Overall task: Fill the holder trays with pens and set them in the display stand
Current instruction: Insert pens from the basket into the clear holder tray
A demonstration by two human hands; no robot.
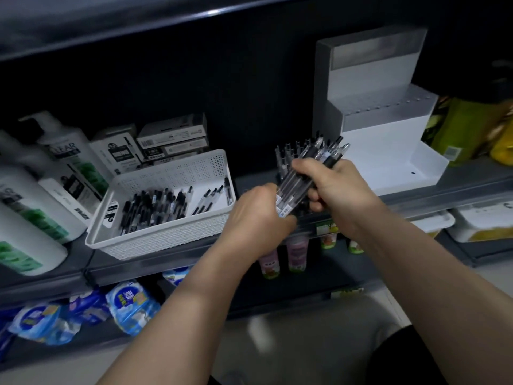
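Grips a fistful of pens (305, 173) in the right hand (337, 187), pinches their lower ends with the left hand (258, 215) beside the display stand (388, 151); mid-loading, likely needs to seat them in a holder tray.

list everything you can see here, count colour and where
pen bundle: one bunch, black and clear, in both hands, in front of the stand
display stand: one, white, stepped, on the shelf at right
basket: one, white, left of the hands
loose pens: many, black and clear, in the basket
pen boxes: several, white and black, behind the basket
shampoo bottles: several, white and green, far left
blue packs: several, lower shelf left
small bottles: about four, pink and green, lower shelf
left hand: grips the bundle's lower end
right hand: grips its middle
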